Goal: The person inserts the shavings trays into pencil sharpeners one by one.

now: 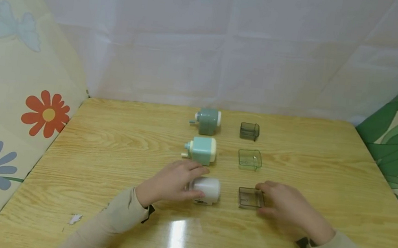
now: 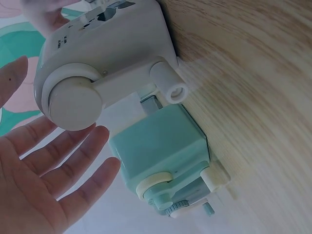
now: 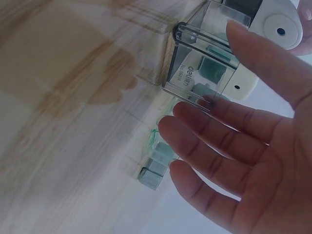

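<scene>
My left hand (image 1: 174, 180) reaches around the crank end of a white pencil sharpener (image 1: 210, 188), thumb on the near side and fingers on the far side. In the left wrist view, its fingers are spread beside the sharpener's round crank hub (image 2: 75, 102), with a gap at the thumb. My right hand (image 1: 287, 203) is at the right side of a smoky clear shavings drawer (image 1: 247, 207). The right wrist view shows its fingers loosely extended, thumb and fingertips right at the drawer's end wall (image 3: 187, 92).
Behind the white sharpener stand a teal sharpener (image 1: 202, 151) and a grey-green one (image 1: 208, 122), cranks to the left. Right of them lie a green clear drawer (image 1: 240, 164) and a dark clear drawer (image 1: 249, 130). A white cloth (image 1: 205, 67) hangs along the back edge of the wooden table (image 1: 119, 139).
</scene>
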`<state>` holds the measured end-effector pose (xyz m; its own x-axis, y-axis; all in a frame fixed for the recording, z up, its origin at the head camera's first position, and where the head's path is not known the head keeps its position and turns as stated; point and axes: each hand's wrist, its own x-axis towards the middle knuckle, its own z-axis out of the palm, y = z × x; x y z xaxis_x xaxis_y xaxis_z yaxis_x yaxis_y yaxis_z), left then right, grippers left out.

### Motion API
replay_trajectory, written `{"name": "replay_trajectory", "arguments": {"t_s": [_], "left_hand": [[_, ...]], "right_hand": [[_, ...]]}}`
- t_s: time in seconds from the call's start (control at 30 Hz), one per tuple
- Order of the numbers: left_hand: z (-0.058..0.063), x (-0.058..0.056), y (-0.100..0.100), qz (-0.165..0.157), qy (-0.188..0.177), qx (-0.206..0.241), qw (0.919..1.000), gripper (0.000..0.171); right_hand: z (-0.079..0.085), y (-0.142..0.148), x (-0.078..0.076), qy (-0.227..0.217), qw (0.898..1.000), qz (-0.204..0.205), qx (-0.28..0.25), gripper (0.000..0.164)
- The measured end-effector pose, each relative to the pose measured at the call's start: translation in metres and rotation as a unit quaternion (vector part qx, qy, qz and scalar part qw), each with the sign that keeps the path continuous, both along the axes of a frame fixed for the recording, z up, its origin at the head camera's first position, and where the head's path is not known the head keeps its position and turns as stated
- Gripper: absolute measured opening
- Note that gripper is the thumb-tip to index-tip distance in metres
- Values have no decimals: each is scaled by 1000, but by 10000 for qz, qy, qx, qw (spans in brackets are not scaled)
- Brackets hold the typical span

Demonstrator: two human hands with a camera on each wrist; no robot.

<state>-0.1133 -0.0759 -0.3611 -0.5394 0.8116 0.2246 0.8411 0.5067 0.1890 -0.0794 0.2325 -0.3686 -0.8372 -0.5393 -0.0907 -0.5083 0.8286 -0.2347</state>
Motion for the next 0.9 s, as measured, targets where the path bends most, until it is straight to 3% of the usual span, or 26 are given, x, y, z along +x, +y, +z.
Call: {"name": "replay_trajectory", "arguments": {"t_s": [0.9], "left_hand": [[-3,1,4,-32,-165,-61,9998,58]], "right_hand": [[-3,-8,-2,115,9999,71,-13,56]]}}
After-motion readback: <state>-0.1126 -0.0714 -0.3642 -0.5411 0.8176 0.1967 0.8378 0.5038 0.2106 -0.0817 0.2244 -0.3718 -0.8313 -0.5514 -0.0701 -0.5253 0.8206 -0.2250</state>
